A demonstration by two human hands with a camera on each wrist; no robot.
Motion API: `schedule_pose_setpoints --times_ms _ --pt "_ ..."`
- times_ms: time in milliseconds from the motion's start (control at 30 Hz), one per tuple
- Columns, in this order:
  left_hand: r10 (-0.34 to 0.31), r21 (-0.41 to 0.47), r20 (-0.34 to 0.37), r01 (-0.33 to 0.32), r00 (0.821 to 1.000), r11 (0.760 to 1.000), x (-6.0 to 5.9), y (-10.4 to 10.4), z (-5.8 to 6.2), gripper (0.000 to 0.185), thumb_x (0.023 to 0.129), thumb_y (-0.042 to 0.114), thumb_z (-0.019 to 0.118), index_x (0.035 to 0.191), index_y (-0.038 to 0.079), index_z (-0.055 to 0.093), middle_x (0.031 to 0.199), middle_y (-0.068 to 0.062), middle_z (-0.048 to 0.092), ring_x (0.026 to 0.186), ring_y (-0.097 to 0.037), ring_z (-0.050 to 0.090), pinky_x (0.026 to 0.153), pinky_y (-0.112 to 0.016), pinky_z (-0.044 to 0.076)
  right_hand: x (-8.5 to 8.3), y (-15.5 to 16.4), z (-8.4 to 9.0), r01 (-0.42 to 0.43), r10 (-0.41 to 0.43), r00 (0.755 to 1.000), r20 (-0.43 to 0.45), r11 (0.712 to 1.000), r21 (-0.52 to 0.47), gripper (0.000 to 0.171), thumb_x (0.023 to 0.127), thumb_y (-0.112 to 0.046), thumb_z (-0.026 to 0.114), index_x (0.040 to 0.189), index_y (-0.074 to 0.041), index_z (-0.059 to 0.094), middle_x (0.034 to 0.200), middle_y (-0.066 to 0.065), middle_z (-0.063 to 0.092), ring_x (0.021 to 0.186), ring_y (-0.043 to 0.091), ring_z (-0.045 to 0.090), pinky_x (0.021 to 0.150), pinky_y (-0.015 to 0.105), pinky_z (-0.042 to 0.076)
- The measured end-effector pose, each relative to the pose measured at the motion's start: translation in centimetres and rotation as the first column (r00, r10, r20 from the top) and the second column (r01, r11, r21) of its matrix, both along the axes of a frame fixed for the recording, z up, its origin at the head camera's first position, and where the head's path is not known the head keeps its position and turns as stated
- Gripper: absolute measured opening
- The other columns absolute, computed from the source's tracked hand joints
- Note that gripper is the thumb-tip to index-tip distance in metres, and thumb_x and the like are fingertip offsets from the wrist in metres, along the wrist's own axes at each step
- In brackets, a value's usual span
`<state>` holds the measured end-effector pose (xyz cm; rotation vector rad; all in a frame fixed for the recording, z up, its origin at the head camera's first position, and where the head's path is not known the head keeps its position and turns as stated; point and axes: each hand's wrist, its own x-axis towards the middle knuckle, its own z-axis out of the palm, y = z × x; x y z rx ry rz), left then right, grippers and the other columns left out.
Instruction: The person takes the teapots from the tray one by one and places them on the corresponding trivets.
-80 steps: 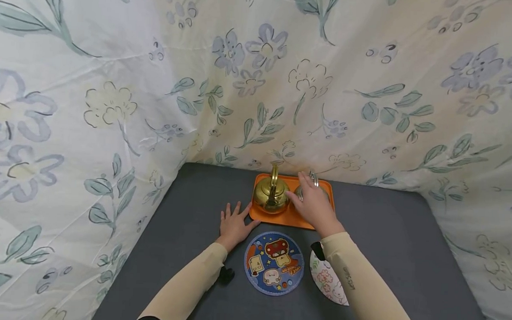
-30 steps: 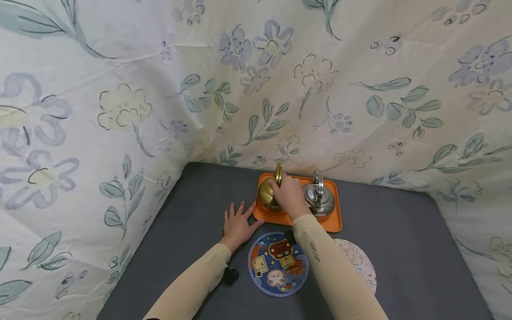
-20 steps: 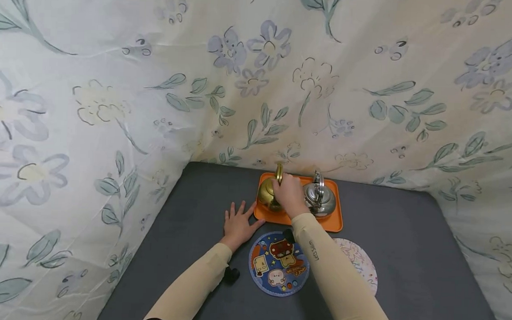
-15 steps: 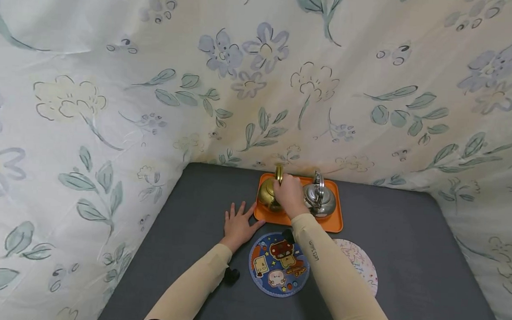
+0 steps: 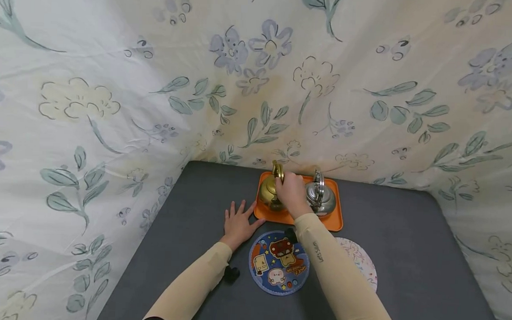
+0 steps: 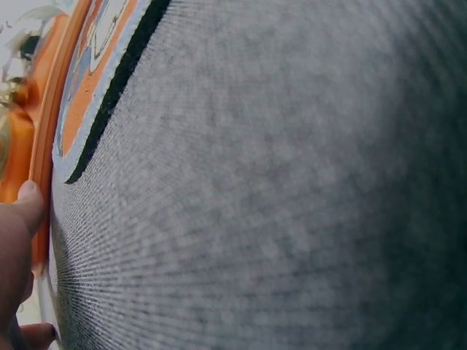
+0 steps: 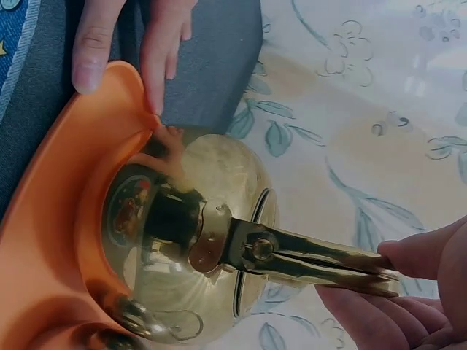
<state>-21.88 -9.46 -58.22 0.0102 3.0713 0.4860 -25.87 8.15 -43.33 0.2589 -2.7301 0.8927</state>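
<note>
the right hand (image 5: 293,194) pinches the handle (image 7: 321,259) of the gold kettle (image 5: 268,191) between thumb and fingers. the gold kettle is at the left end of the orange tray (image 5: 334,224), and the shiny silver kettle (image 5: 325,200) sits at the right end. the left hand (image 5: 238,227) has its fingers spread wide, with the thumb and first finger touching the tray's near left corner. the tray is by the far edge of the gray table (image 5: 405,259). a round blue mat (image 5: 277,264) lies just in front of the tray's near edge. a pink and white mat (image 5: 364,265) peeks out from under the right arm (image 5: 340,280).
</note>
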Motion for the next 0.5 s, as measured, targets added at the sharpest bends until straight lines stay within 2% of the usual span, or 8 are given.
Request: schedule_pose_setpoints --times_ms 167,500 --pt "-0.002 0.000 -0.014 0.002 1.000 1.000 0.6 -0.2 -0.2 0.078 0.090 0.078 0.047 0.158 0.042 0.031 0.166 -0.007 0.029 0.154 -0.045 0.013 0.121 -0.065 0.017 1.3 0.2 1.0 -0.008 0.008 0.999 -0.041 1.000 0.018 0.023 0.097 -0.017 0.065 0.087 0.002 0.070 0.079 0.019 0.072 0.067 0.035 0.070 0.058 0.045 0.057" --pt "-0.002 -0.009 -0.015 0.002 1.000 1.000 2.0 -0.4 -0.3 0.079 0.090 0.079 0.045 0.158 0.042 0.030 0.167 -0.006 0.026 0.155 -0.043 0.011 0.121 -0.064 0.017 4.6 0.6 2.5 -0.017 0.016 0.994 -0.106 1.000 -0.014 0.021 0.096 -0.017 0.068 0.085 0.001 0.070 0.073 0.016 0.070 0.058 0.029 0.064 0.051 0.040 0.051"
